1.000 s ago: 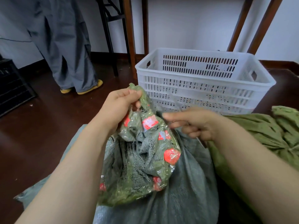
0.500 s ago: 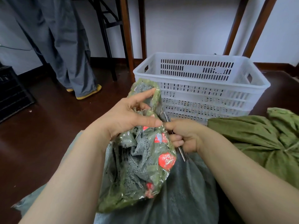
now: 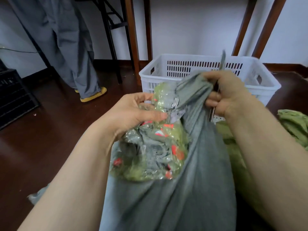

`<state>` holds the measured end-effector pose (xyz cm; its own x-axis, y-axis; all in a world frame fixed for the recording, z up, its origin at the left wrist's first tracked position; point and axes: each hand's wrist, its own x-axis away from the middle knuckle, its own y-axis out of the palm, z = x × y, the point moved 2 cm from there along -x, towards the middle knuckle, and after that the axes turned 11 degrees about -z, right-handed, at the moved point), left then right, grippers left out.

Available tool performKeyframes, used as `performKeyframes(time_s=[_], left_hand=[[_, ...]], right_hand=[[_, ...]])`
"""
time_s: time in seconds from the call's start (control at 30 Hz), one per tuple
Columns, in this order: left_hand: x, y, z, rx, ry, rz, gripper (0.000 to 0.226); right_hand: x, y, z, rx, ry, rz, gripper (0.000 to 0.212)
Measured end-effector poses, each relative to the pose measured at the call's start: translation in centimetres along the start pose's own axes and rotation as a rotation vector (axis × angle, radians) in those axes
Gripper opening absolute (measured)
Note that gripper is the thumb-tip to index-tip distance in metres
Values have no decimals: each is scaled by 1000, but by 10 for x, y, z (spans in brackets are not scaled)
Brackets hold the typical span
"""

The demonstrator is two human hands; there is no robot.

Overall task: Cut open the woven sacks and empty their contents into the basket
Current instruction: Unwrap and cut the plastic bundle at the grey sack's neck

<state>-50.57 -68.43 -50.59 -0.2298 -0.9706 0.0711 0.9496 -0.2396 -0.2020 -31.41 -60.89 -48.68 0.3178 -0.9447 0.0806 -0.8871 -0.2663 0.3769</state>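
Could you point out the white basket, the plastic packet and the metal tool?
white basket (image 3: 183,57), head view, far rim.
plastic packet (image 3: 150,155), head view, crinkled middle.
metal tool (image 3: 223,60), head view, upper tip.

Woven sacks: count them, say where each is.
2. The grey sack lies in front, its top gripped by the right hand; the green sack at the right edge. Others may be hidden.

I record a dark wooden floor: white basket at far edge, black crate left, grey sack near edge, green sack right.
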Motion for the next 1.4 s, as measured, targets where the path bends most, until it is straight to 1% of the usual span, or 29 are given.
performKeyframes(time_s=[0.07, 0.13, 0.17, 0.2, 0.23, 0.27, 0.3, 0.33, 0.4, 0.5, 0.53, 0.6, 0.7, 0.8, 0.9, 0.97, 1.0, 1.03, 1.07, 1.1, 1.13, 1.17, 1.2, 1.23, 1.27, 1.3, 1.33, 1.37, 1.4], left_hand=[[-2, -5, 3, -81, -51, 49, 49], [-1, -11, -3, -171, -149, 71, 45], [1, -11, -11, -174, -186, 56, 41], [3, -11, -19, -144, -211, 68, 36], [4, -13, -29, -89, -228, 113, 32], [6, -16, -35, -13, -234, 175, 31], [7, -18, -39, 78, -233, 221, 34], [8, -21, -42, 164, -226, 243, 36], [6, -25, -41, 258, -185, 247, 27], [2, -23, -32, 272, -113, 208, 20], [2, -19, -29, 298, -98, 165, 26], [2, -13, -26, 336, -78, 79, 46], [1, -7, -22, 257, -18, 32, 40], [0, -6, -24, 174, -16, 97, 35], [-4, -9, -21, 10, -59, 201, 38], [-7, -8, -14, -178, -100, 254, 41], [-8, -9, -9, -364, -142, 271, 38], [-6, -10, -3, -625, -213, 268, 37], [-4, -9, 4, -905, -325, 232, 43], [0, -9, 10, -1145, -465, 167, 57], [5, -9, 16, -1310, -606, 98, 75], [9, -9, 23, -1387, -691, 76, 89], [14, -9, 33, -1411, -718, 96, 91], [17, -8, 43, -1379, -678, 153, 86], [17, -7, 52, -1300, -582, 237, 72], [14, -4, 58, -1176, -438, 337, 56], [13, -1, 59, -1046, -312, 405, 46], [10, 3, 56, -927, -244, 421, 39], [6, 6, 48, -788, -226, 389, 31]], right_hand=[[-3, 9, -12, -80, -108, -24, 29], [-8, 13, -8, -120, -79, -82, 26], [-10, 12, -1, -38, -19, -101, 22], [-10, 10, 8, 159, 65, -101, 16], [-8, 5, 19, 432, 174, -77, 18], [-7, -1, 28, 682, 281, -43, 27], [-6, -5, 36, 817, 342, -26, 34], [-6, -7, 42, 836, 354, -18, 37], [-6, -6, 44, 704, 318, -46, 38], [-2, 10, 46, 564, 293, -168, 40], [-1, 15, 49, 532, 299, -216, 45], [1, 24, 58, 472, 317, -288, 49], [2, 29, 68, 362, 320, -336, 44], [2, 28, 69, 360, 261, -293, 20], [-1, 28, 63, 444, 190, -213, 14], [0, 31, 62, 504, 157, -186, 12], [1, 32, 62, 523, 136, -178, 10], [2, 32, 63, 534, 110, -172, 10], [3, 32, 64, 543, 80, -164, 11], [4, 32, 64, 553, 51, -154, 13], [4, 31, 63, 558, 27, -142, 14], [4, 30, 61, 554, 10, -134, 15], [3, 29, 59, 540, 4, -133, 15], [3, 28, 58, 522, 4, -140, 15], [3, 28, 57, 504, 6, -151, 15], [3, 29, 57, 487, 6, -163, 15], [3, 30, 57, 469, 6, -175, 14], [3, 31, 58, 449, 8, -184, 15], [3, 31, 58, 427, 9, -191, 15]])
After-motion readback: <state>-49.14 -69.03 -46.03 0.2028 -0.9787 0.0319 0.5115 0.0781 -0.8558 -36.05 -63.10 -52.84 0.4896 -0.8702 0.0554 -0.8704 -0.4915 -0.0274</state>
